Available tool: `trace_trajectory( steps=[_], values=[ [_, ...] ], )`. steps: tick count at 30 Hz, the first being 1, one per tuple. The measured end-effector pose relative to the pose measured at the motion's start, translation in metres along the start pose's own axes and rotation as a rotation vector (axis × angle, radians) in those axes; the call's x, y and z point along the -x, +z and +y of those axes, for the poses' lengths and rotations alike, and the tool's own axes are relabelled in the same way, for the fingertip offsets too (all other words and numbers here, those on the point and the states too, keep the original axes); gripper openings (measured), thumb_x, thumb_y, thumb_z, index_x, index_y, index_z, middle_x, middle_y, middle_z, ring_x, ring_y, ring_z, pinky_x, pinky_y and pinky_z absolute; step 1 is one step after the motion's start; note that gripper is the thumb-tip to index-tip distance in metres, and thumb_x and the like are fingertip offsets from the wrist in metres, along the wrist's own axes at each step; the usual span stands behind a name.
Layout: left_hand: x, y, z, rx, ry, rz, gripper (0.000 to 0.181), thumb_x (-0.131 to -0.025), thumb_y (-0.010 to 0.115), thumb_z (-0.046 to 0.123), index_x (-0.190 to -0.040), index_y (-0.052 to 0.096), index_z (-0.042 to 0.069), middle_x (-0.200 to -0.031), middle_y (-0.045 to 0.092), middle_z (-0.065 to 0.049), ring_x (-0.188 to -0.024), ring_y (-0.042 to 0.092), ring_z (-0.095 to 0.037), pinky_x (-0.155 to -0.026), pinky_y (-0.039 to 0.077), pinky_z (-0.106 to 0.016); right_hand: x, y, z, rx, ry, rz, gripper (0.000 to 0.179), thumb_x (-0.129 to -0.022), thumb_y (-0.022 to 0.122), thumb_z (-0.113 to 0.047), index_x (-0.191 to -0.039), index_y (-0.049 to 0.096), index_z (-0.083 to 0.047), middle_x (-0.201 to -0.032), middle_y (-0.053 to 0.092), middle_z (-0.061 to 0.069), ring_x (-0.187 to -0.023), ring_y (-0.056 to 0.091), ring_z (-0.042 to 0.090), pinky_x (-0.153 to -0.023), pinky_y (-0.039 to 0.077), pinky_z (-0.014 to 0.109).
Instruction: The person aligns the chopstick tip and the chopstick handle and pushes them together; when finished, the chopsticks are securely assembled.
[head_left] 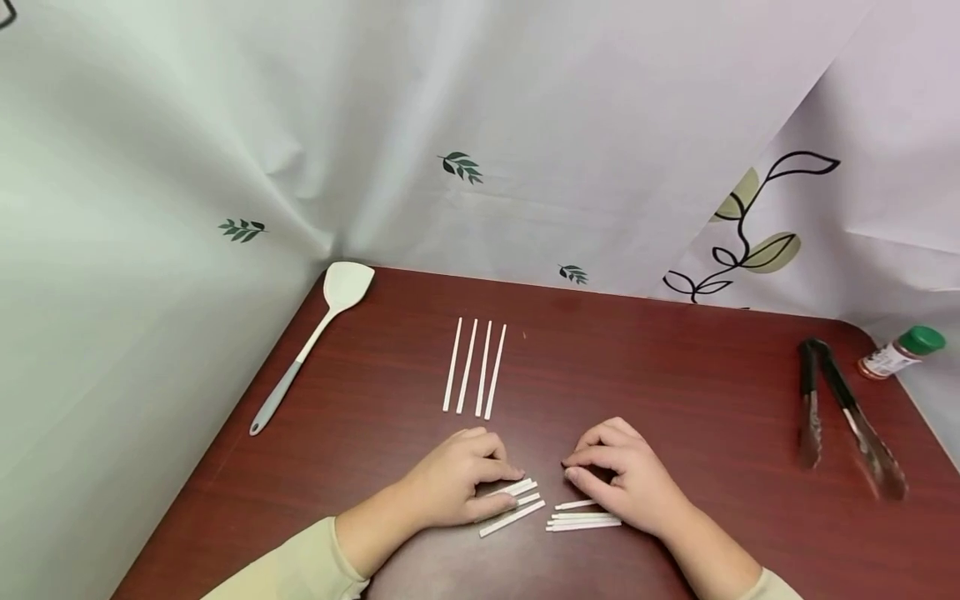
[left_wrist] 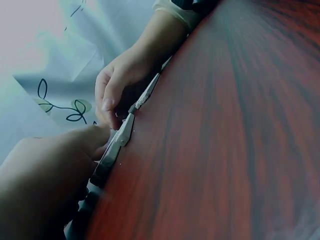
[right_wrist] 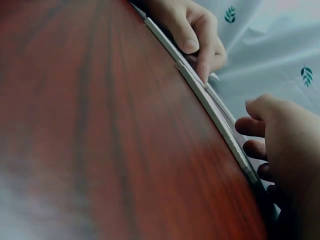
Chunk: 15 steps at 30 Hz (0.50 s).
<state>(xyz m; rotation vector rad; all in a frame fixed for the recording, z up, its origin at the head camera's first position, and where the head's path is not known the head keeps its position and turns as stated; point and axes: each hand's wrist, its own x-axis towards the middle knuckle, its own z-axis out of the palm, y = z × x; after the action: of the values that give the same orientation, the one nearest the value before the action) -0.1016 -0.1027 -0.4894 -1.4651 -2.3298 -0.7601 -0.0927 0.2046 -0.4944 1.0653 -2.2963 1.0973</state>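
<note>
Fingers [head_left: 491, 471] of the left hand [head_left: 457, 479], thumb and index reaching forward and parted, are resting on a near-left group of slim, straight white sticks [head_left: 512, 518], at least three in number, lying aslant; they are touching the sticks without visibly wrapping round any. Fingers of the right hand [head_left: 630, 479] are bending loosely, thumb and index tips sitting close together, with nothing visibly held between them. Just below that hand, partly under it, a near-right group of similar white sticks [head_left: 585, 517] is lying nearly level, some showing narrowed left ends. Both groups are lying close together, a gap separating them.

Beyond the left hand, four longer-looking white sticks [head_left: 467, 367] are lying side by side, pointing away from the person. Pale sleeves [head_left: 300, 558] are covering the forearms.

Far left: a spatula with white blade and grey handle [head_left: 302, 353] is lying along the edge. Far right: metal tongs with black grips [head_left: 846, 400] are lying spread; beside them, a small green-capped, white-labelled bottle [head_left: 891, 358] is leaning. A glossy red-brown wood-grained table [head_left: 675, 367] is bearing everything; white leaf-printed sheeting [head_left: 525, 100] is hanging behind.
</note>
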Motion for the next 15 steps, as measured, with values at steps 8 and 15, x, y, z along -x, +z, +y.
trace_trajectory(
  steps=[8,15],
  values=[
    [0.0,-0.001,0.004,0.031,-0.046,-0.043,0.026,-0.09,0.085,0.037,-0.113,0.085,0.024,-0.096,0.063,0.013,-0.091,0.057,-0.008,-0.085,0.048,-0.031,0.01,-0.002,-0.011,-0.004,-0.047,-0.077,0.035,-0.073,0.096,-0.025,-0.105,0.084,-0.031,-0.11,0.068,-0.012,-0.105,0.057,0.013,-0.094,0.037,0.027],
    [0.0,-0.001,0.005,0.036,-0.082,-0.033,0.022,-0.087,0.088,0.032,-0.108,0.086,0.024,-0.09,0.061,0.013,-0.087,0.056,-0.007,-0.084,0.047,-0.03,0.011,-0.002,-0.011,0.006,-0.055,-0.104,0.039,-0.07,0.097,-0.027,-0.107,0.085,-0.031,-0.112,0.067,-0.013,-0.107,0.057,0.011,-0.095,0.034,0.029]
  ],
)
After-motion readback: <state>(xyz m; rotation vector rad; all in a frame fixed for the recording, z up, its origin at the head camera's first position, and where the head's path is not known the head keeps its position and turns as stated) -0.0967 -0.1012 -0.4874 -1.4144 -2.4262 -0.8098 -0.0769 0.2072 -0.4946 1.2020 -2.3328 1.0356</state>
